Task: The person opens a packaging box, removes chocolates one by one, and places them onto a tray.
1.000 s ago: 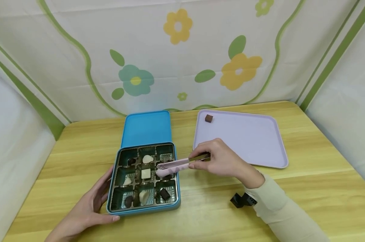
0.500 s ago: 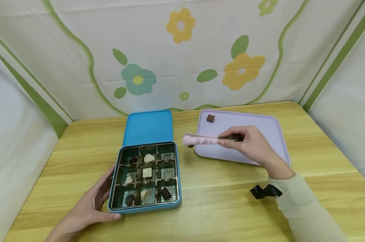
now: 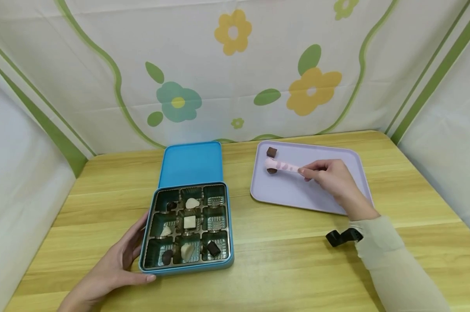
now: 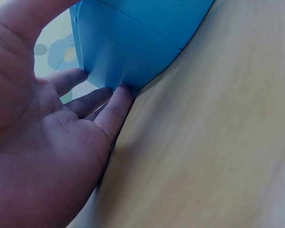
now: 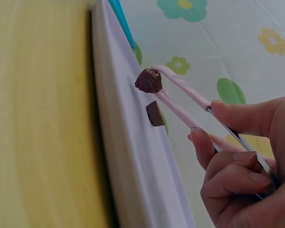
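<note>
A small, dark brown chocolate (image 5: pixel 147 80), rounded and deeply ridged like a swirl, sits between the tips of pale pink tongs (image 5: pixel 185 88) with darker pink spots, at the left end of a lilac tray (image 3: pixel 297 193) on a wooden counter (image 3: pixel 281 264). Whether it touches the tray is unclear. Beside it lies a brown chocolate cube (image 3: pixel 271 151). The right hand (image 3: pixel 334 180) has a closed grip, pinching the tongs. The left hand (image 3: pixel 111 268), thumb and fingers spread, touches a blue tin (image 3: pixel 188 271).

Head view evenly bright; wrist views dimmer, softer, tabletop (image 4: pixel 218 133) blurred.
</note>
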Available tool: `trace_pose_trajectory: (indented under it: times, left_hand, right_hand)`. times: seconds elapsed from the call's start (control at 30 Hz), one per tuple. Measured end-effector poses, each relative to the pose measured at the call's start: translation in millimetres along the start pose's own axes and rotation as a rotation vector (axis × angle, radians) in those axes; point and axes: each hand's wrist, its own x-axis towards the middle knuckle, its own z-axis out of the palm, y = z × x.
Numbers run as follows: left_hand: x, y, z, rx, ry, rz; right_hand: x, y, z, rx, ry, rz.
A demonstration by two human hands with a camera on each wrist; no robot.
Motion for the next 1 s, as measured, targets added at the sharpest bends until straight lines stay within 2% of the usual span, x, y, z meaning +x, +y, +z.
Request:
trace_pose_trajectory:
  times: [0.37, 0.7, 1.0]
  left_hand:
    - [-0.2, -0.2, -0.1, 0.010, 0.003, 0.003]
    - [0.1, -0.8, -0.1, 0.004, -0.001, 0.014]
    - [-0.4, -1.7, -0.2, 0.005, -0.004, 0.022]
  right_hand:
    - [3.6, 5.8, 1.9, 0.083, -0.010, 0.091]
    - [2.1, 10.5, -7.0, -0.090, 0.093, 0.007]
    - [0.1, 6.3, -8.2, -0.169, 0.073, -0.072]
